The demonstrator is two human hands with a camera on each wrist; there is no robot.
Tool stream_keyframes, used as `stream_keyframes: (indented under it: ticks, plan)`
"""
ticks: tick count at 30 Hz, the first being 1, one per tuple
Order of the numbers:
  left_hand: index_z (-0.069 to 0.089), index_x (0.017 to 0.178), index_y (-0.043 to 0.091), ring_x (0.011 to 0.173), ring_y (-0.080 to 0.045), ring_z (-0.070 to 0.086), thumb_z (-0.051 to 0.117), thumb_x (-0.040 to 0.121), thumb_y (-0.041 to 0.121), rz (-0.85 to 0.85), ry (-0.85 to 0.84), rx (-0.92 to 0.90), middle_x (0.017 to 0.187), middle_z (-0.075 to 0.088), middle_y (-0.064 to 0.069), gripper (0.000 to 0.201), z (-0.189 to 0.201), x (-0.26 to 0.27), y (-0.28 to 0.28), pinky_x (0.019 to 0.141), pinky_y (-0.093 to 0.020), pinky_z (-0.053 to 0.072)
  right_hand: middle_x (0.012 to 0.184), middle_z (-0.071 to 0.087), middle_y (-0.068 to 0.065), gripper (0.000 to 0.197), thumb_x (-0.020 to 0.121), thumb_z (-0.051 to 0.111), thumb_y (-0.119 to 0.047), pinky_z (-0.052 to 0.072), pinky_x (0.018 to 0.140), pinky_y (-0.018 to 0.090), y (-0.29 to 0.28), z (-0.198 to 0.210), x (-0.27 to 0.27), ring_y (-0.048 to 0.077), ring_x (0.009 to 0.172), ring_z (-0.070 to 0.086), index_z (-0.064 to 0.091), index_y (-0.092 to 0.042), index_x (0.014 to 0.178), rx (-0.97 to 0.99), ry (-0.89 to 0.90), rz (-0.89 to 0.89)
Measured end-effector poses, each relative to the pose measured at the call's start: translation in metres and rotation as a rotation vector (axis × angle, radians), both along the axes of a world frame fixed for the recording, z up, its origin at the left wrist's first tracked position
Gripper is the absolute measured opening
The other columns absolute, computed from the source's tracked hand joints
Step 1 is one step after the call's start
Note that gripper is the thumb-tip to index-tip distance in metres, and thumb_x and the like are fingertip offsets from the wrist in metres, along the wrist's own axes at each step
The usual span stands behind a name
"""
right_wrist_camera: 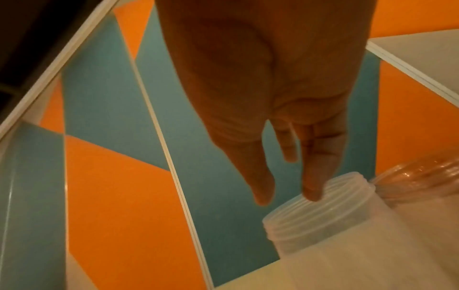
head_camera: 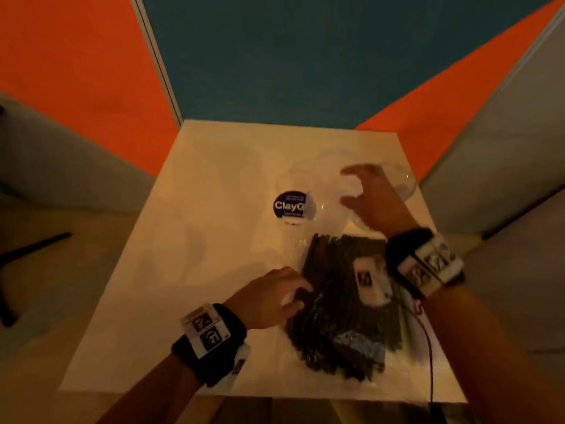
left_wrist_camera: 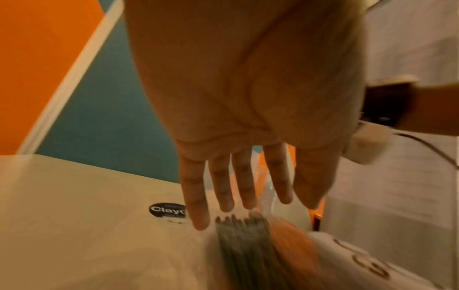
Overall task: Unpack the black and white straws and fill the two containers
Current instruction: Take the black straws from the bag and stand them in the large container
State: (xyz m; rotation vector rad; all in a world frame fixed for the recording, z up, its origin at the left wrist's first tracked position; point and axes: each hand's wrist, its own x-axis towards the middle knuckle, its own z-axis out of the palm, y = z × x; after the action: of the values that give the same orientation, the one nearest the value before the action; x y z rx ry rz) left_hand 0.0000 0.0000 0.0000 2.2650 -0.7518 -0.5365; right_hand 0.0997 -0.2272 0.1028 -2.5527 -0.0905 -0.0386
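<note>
A clear plastic pack of black straws (head_camera: 336, 304) lies on the white table (head_camera: 189, 240), near the front right. My left hand (head_camera: 298, 296) rests on the pack's left edge; in the left wrist view my left hand (left_wrist_camera: 236, 196) has straight fingers above the straw ends (left_wrist_camera: 243, 231). Two clear containers stand at the far right, blurred in the head view. My right hand (head_camera: 351, 185) hovers open over them. In the right wrist view a fingertip (right_wrist_camera: 313, 194) touches the threaded rim of the nearer container (right_wrist_camera: 323, 215), and the second container (right_wrist_camera: 422, 182) stands behind it. No white straws show.
A round dark sticker (head_camera: 290, 205) sits on the table left of the containers. A black cable (head_camera: 428, 341) runs off the table's front right. Orange and teal partition walls (head_camera: 275, 56) close in the back and sides. Grey floor lies to both sides.
</note>
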Motion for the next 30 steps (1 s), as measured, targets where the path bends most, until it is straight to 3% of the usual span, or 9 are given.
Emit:
stream_keyframes:
  ticks: [2, 4, 6, 9, 13, 15, 18, 23, 30]
  plan:
    - [0.039, 0.139, 0.036, 0.139, -0.018, 0.022, 0.051, 0.094, 0.04, -0.162, -0.04, 0.16, 0.152, 0.023, -0.001, 0.047, -0.019, -0.006, -0.009, 0.11, -0.038, 0.031, 0.139, 0.037, 0.013, 0.056, 0.083, 0.068, -0.017, 0.037, 0.102, 0.037, -0.001, -0.017, 0.016, 0.03, 0.123, 0.046, 0.044, -0.017, 0.134, -0.142, 0.038, -0.036]
    - [0.029, 0.144, 0.041, 0.144, -0.019, 0.006, 0.052, 0.093, 0.041, -0.247, -0.091, 0.274, 0.158, 0.004, 0.001, 0.055, -0.038, -0.013, -0.015, 0.114, -0.042, 0.024, 0.137, 0.042, 0.015, 0.051, 0.085, 0.066, -0.022, 0.035, 0.101, 0.036, -0.005, -0.031, 0.029, 0.032, 0.125, 0.043, 0.046, -0.014, 0.132, -0.206, 0.066, -0.075]
    - [0.024, 0.146, 0.041, 0.145, -0.021, 0.001, 0.054, 0.092, 0.04, -0.276, -0.14, 0.291, 0.159, -0.003, 0.001, 0.061, -0.056, -0.02, -0.015, 0.115, -0.045, 0.023, 0.13, 0.05, 0.017, 0.039, 0.087, 0.063, -0.022, 0.037, 0.099, 0.038, -0.005, -0.047, 0.035, 0.033, 0.122, 0.047, 0.053, -0.009, 0.123, -0.281, 0.036, -0.083]
    - [0.026, 0.146, 0.038, 0.145, -0.022, 0.004, 0.058, 0.091, 0.037, -0.236, -0.269, 0.236, 0.159, -0.002, -0.003, 0.063, -0.07, -0.022, -0.013, 0.111, -0.048, 0.03, 0.12, 0.061, 0.015, 0.027, 0.091, 0.053, -0.018, 0.044, 0.094, 0.041, -0.003, -0.059, 0.036, 0.033, 0.112, 0.055, 0.062, -0.002, 0.11, -0.389, -0.055, -0.069]
    - [0.021, 0.147, 0.039, 0.143, -0.025, 0.011, 0.055, 0.093, 0.033, -0.155, -0.356, 0.275, 0.157, -0.002, -0.002, 0.063, -0.07, -0.039, -0.014, 0.106, -0.046, 0.037, 0.117, 0.064, 0.018, 0.021, 0.089, 0.056, -0.013, 0.045, 0.092, 0.04, 0.014, -0.062, 0.024, 0.035, 0.11, 0.058, 0.068, -0.001, 0.102, -0.351, -0.205, -0.041]
    - [0.017, 0.148, 0.038, 0.132, -0.027, 0.029, 0.052, 0.095, 0.034, -0.089, -0.395, 0.298, 0.151, 0.009, -0.002, 0.063, -0.067, -0.049, -0.015, 0.094, -0.041, 0.044, 0.114, 0.066, 0.017, 0.017, 0.086, 0.058, -0.01, 0.046, 0.091, 0.038, 0.029, -0.062, 0.014, 0.034, 0.109, 0.059, 0.069, -0.002, 0.098, -0.293, -0.242, 0.012]
    - [0.016, 0.148, 0.035, 0.111, -0.027, 0.046, 0.049, 0.096, 0.041, -0.086, -0.391, 0.344, 0.138, 0.027, -0.005, 0.062, -0.06, -0.059, -0.016, 0.079, -0.037, 0.045, 0.11, 0.067, 0.016, 0.007, 0.084, 0.061, -0.008, 0.048, 0.092, 0.039, 0.058, -0.061, -0.005, 0.033, 0.107, 0.061, 0.068, -0.008, 0.084, -0.229, -0.261, 0.099]
    - [0.02, 0.147, 0.033, 0.12, -0.029, 0.047, 0.05, 0.094, 0.044, -0.105, -0.305, 0.435, 0.144, 0.029, -0.005, 0.063, -0.056, -0.067, -0.011, 0.093, -0.044, 0.045, 0.104, 0.069, 0.014, 0.013, 0.083, 0.059, -0.006, 0.05, 0.09, 0.037, 0.095, -0.059, -0.037, 0.029, 0.099, 0.063, 0.062, -0.012, 0.073, -0.216, -0.263, 0.191]
    - [0.023, 0.147, 0.032, 0.13, -0.032, 0.041, 0.044, 0.098, 0.02, -0.091, -0.27, 0.386, 0.156, 0.019, -0.004, 0.055, -0.057, -0.076, -0.016, 0.1, -0.046, 0.042, 0.108, 0.065, 0.017, 0.019, 0.087, 0.05, -0.005, 0.05, 0.09, 0.041, 0.12, -0.051, -0.052, 0.033, 0.101, 0.061, 0.068, -0.006, 0.094, -0.192, -0.334, 0.184]
